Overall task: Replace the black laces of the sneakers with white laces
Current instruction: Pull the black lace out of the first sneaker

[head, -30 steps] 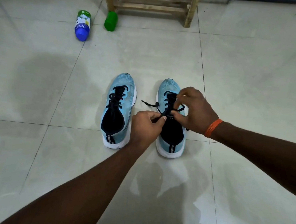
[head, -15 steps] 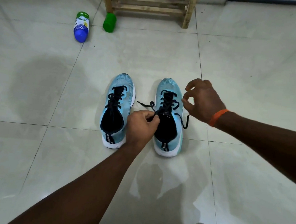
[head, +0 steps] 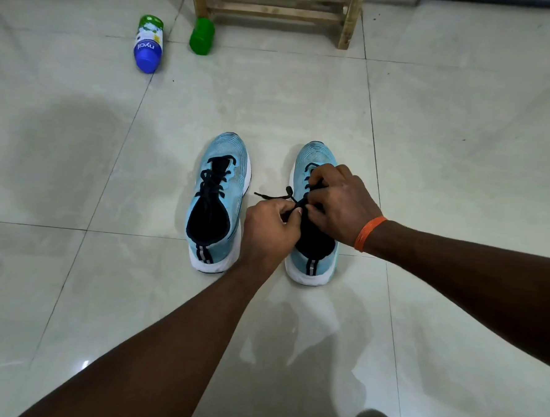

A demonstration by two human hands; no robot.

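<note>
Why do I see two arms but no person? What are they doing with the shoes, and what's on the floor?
The camera sits on the person's head and looks down, so you see only their arms. There is no machine, just two bare hands. On the tiled floor stand two light blue sneakers, both with black laces. The left hand pinches a black lace of the right sneaker in its fingers. The right hand, with an orange band on its wrist, works at the same laces. The left sneaker is untouched. Farther back lie a blue bottle, a green bottle and a wooden rack. No white laces show.
</note>
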